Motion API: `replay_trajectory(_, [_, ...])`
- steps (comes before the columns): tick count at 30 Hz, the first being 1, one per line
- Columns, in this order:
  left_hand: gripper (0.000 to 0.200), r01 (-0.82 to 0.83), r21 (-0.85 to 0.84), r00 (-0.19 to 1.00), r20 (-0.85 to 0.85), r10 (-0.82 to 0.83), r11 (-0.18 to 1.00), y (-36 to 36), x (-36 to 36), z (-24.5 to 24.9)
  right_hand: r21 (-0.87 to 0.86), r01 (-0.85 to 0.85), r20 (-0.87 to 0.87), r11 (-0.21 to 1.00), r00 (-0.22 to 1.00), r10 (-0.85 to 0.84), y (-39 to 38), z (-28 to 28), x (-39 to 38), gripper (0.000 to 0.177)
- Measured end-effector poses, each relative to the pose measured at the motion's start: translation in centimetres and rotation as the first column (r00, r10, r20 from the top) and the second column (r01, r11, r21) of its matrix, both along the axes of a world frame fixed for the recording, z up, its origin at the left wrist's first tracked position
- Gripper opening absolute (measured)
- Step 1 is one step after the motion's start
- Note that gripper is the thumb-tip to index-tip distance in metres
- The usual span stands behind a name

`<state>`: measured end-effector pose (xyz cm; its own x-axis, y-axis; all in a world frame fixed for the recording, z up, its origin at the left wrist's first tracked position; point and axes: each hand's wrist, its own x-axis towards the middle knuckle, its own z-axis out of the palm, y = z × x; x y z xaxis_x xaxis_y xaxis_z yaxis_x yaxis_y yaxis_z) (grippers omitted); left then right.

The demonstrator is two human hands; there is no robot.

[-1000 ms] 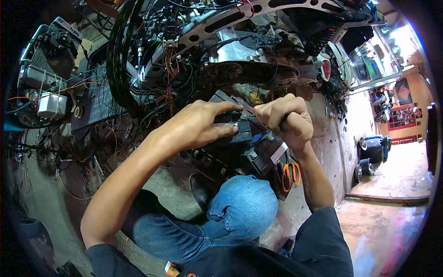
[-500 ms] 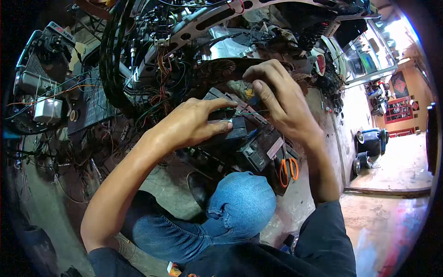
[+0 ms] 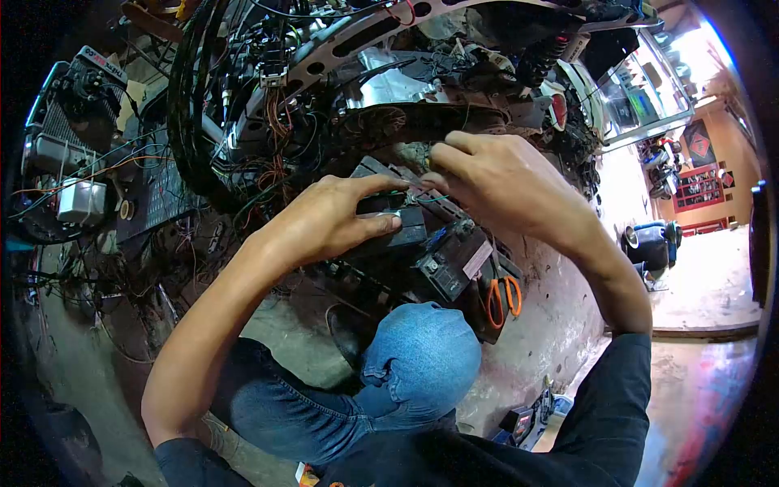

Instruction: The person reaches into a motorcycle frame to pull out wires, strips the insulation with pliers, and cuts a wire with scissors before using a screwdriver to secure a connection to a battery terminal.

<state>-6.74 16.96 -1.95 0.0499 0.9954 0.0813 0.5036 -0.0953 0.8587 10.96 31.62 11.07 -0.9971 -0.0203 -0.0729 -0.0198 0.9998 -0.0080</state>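
Observation:
My left hand [image 3: 320, 217] reaches in from the left, thumb and index finger bent around a small black box [image 3: 411, 230]. Its thumb lies on the box, and its index fingertip is by thin wires at the far edge. Across from it, my right hand [image 3: 507, 174] has its fingertips pinched together at a thin greenish wire [image 3: 436, 198]; the exact grip is partly hidden. Below the hands sits a black battery-like block [image 3: 442, 272] with a pale label [image 3: 478, 260]. Orange-handled scissors [image 3: 495, 302] rest at its right side.
A motorcycle frame [image 3: 349, 45] with bundled wires [image 3: 278, 122] spans the far side. A radiator [image 3: 69, 122] and loose wiring lie to the left. My denim-covered knee [image 3: 426, 349] rises in front. At right are a glass case [image 3: 645, 93] and a step edge [image 3: 690, 333].
My right hand has come down and left, its raised fingers now pinched at the wires near the box. My right elbow has swung outward. The left hand has barely shifted.

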Motion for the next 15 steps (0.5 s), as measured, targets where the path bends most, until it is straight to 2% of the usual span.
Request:
replay_trajectory(2, [0.052, -0.008, 0.005, 1.0, 0.015, 0.008, 1.0, 0.0, 0.0, -0.3, -0.126, -0.063, -0.133, 0.99, 0.99, 0.046, 0.1, -0.4, -0.1, 0.019])
replay_trajectory(6, [0.052, -0.006, -0.07, 1.0, 0.013, 0.007, 0.998, 0.0, 0.0, 0.4, 0.028, 0.056, 0.09, 0.998, 0.994, -0.058, 0.2, 0.2, 0.1, 0.019])
replay_trajectory(9, [0.052, -0.024, -0.018, 0.999, 0.03, 0.024, 1.0, 0.0, 0.2, -0.3, 0.036, 0.032, -0.027, 0.999, 0.999, -0.031, 1.2, -1.4, 0.3, 0.018])
replay_trajectory(12, [0.051, -0.036, 0.047, 0.999, 0.015, 0.036, 0.998, 0.0, 0.3, -0.9, -0.185, -0.062, -0.196, 0.981, 0.98, 0.025, 1.2, -1.1, -0.1, 0.018])
replay_trajectory(15, [0.051, -0.03, -0.036, 0.999, 0.014, 0.031, 0.999, 0.0, 0.2, -0.1, 0.004, 0.153, 0.151, 0.988, 0.977, -0.152, 0.4, 0.2, -0.2, 0.024])
